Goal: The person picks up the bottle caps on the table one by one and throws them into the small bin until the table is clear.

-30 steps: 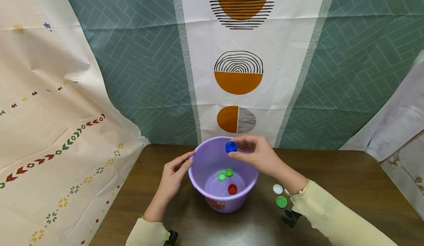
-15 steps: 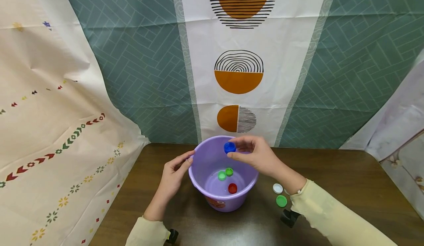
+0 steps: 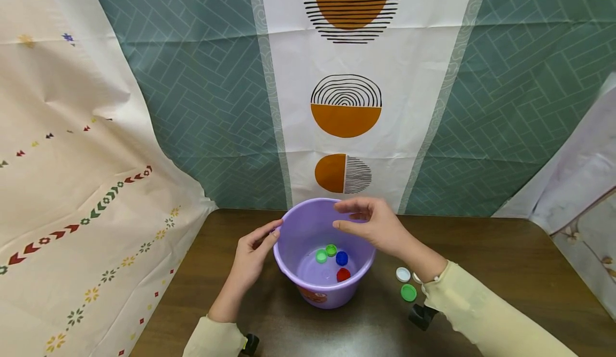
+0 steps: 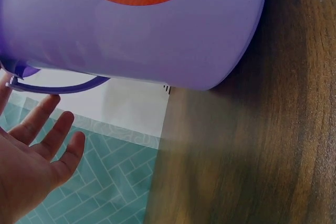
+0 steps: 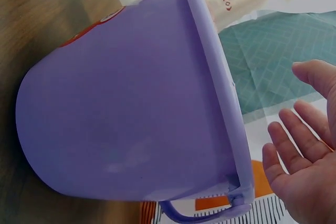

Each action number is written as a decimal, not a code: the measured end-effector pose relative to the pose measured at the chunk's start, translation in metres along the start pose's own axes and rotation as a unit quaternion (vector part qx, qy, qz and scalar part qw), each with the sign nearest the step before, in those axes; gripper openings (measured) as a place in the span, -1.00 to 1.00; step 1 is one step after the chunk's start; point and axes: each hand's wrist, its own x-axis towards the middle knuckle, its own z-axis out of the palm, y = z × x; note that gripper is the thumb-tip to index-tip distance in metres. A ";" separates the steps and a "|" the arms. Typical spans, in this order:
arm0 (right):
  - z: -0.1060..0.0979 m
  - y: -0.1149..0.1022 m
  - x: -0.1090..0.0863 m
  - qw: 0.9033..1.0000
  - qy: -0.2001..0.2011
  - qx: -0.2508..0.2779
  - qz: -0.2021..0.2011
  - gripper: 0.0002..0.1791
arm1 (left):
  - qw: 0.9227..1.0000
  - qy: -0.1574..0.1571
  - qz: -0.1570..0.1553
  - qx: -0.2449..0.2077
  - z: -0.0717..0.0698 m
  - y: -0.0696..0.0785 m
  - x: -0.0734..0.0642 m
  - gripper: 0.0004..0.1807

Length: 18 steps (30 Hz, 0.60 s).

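Note:
A purple plastic bucket (image 3: pixel 313 223) stands upright on the table. My left hand (image 3: pixel 250 253) holds its rim at the left with thumb and index finger; in the left wrist view the other fingers (image 4: pixel 68 163) spread beside the bucket's handle (image 4: pixel 63 88). My right hand (image 3: pixel 370 223) hovers over the bucket's right side, thumb and fingers apart with nothing between them. On the bucket's bottom lie a blue bottle cap (image 3: pixel 341 258), a red cap (image 3: pixel 343 275), a light green cap (image 3: pixel 321 256) and a brighter green cap (image 3: pixel 331 250).
Right of the bucket, a white cap (image 3: pixel 403 274) and a green cap (image 3: pixel 408 293) lie on the brown wooden table (image 3: pixel 505 271), another white one partly hidden by the right wrist. A patterned cloth (image 3: pixel 216 106) hangs behind the table, with a cream cloth (image 3: pixel 72 186) at the left.
My right hand has let go of the blue cap, which has dropped into the bucket. The red cap has shifted slightly right. My left hand stays at the rim.

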 end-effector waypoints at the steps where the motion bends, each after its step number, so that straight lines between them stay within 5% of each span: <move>1: 0.000 0.000 0.000 1.000 0.000 -0.001 -0.001 -0.62 | 1.000 0.000 0.000 0.000 0.000 0.000 0.000 -0.66; 18: -0.030 0.014 -0.015 0.999 0.021 -0.018 0.031 -0.54 | 1.000 0.000 -0.004 -0.004 0.000 0.001 -0.001 -0.66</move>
